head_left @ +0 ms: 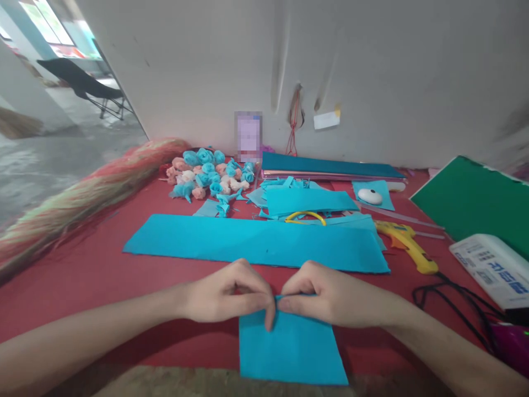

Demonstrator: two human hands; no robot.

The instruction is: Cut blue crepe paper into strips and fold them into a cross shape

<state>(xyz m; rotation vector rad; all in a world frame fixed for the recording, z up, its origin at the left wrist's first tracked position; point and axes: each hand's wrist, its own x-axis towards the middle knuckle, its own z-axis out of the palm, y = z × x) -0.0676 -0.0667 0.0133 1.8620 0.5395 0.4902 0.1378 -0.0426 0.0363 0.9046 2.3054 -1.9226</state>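
Note:
A blue paper square (293,353) lies at the table's front edge, its near side reaching past that edge. My left hand (235,295) pinches its far edge near the middle, one finger pointing down over the paper. Just to the right, my right hand (320,295) pinches the same far edge between thumb and bent fingers. The two hands nearly touch. Beyond them a long blue paper strip (248,240) lies flat across the red table (173,281).
Blue and pink paper flowers (209,173) are heaped at the back left. Behind the strip lie blue paper pieces (308,201) and yellow scissor handles (306,215). A yellow glue gun (407,245) with a black cord, a white box (491,270) and a green board (475,204) are at the right.

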